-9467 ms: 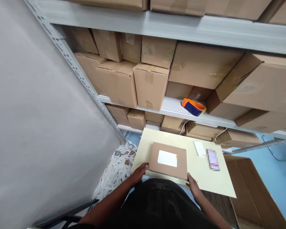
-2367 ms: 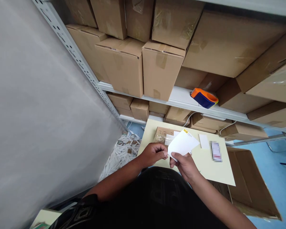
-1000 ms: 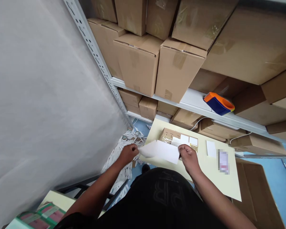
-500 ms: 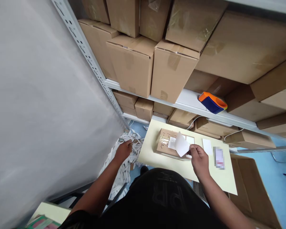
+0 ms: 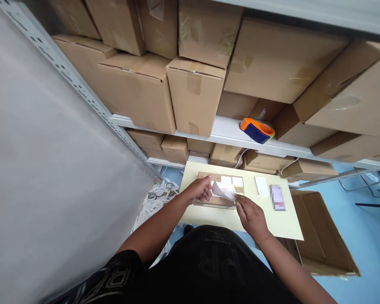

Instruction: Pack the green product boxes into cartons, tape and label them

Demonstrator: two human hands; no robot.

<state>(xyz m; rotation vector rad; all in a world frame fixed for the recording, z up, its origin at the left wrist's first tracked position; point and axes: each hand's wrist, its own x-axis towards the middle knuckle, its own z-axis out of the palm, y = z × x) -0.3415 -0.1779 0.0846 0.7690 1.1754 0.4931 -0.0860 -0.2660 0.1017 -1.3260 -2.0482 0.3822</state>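
A metal shelving rack (image 5: pixel 335 17) loaded with cardboard boxes fills the upper frame. Below it, centre to lower right, stands a cream tabletop (image 5: pixel 278 223), an open carton (image 5: pixel 323 228) beside its right end. A cardboard box (image 5: pixel 220 202) lies on the tabletop at lower centre. Above it, the right hand (image 5: pixel 252 215) pinches the right corner of a curling white sheet (image 5: pixel 225 192); the left hand (image 5: pixel 200 190), fingers curled, meets its left edge, grip unclear.

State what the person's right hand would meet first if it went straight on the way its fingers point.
The right hand would first meet the white sheet it pinches, then probably the cardboard box; depth is unclear.
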